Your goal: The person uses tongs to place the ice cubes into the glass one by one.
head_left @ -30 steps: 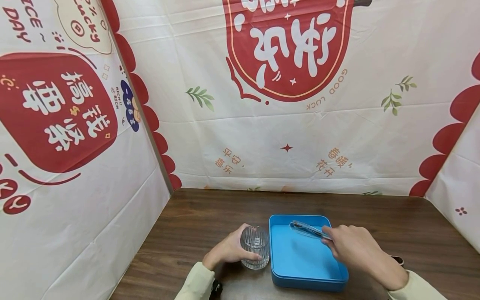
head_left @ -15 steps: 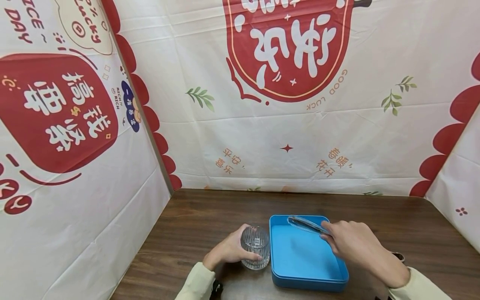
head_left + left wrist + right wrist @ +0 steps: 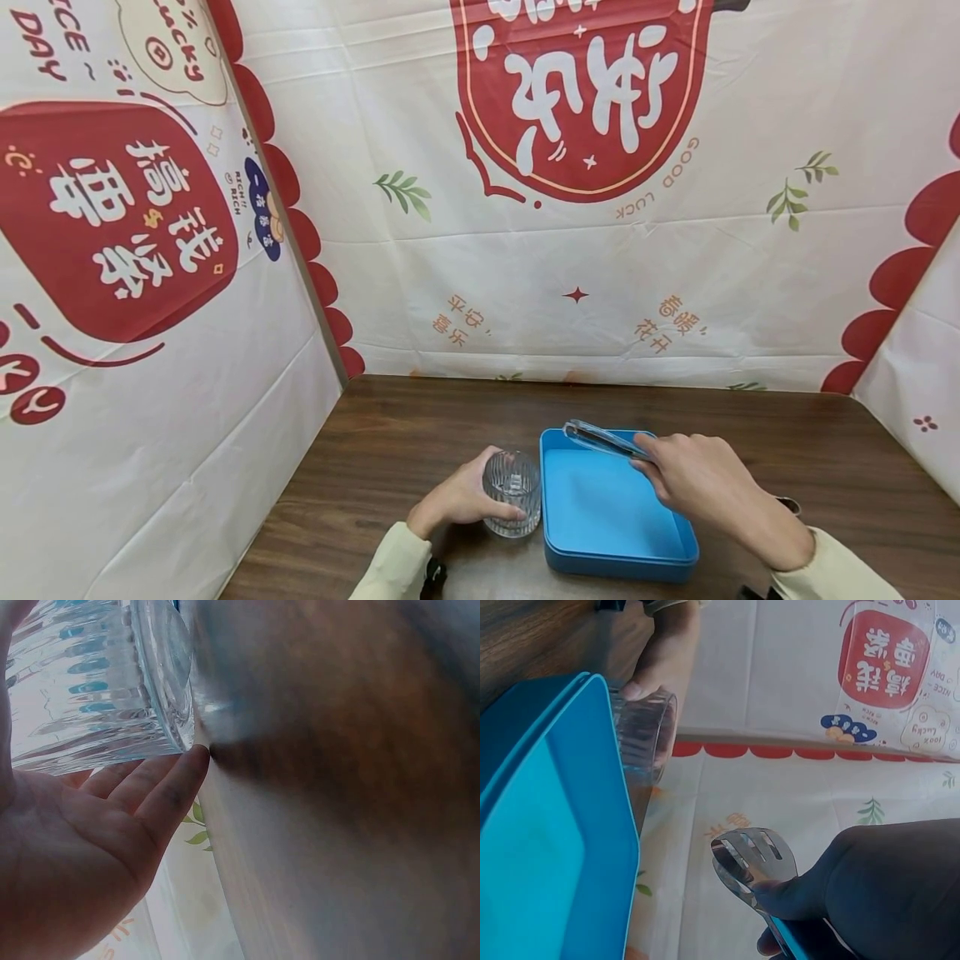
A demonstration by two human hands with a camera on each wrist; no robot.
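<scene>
My left hand (image 3: pixel 461 497) grips a clear ridged glass (image 3: pixel 513 487) from its left side, thumb across the front. The glass stands on the table just left of a blue rectangular box (image 3: pixel 611 508). In the left wrist view the fingers (image 3: pixel 161 795) reach under the side of the glass, near its base. My right hand (image 3: pixel 697 475) holds metal tongs (image 3: pixel 600 437) above the far part of the box, their heads pointing left. The right wrist view shows a slotted head on the tongs (image 3: pixel 761 855), with the thumb (image 3: pixel 787 896) pressing along them.
The brown wood table (image 3: pixel 390 442) meets a white printed cloth (image 3: pixel 495 275) hung behind it, with another cloth panel (image 3: pixel 225 417) on the left. A small dark-rimmed object (image 3: pixel 789 505) lies partly hidden behind the right forearm. The box shows a bare blue floor.
My right hand has raised the tongs and moved them left and away, from over the box's middle toward its far rim. The left hand and glass stay put.
</scene>
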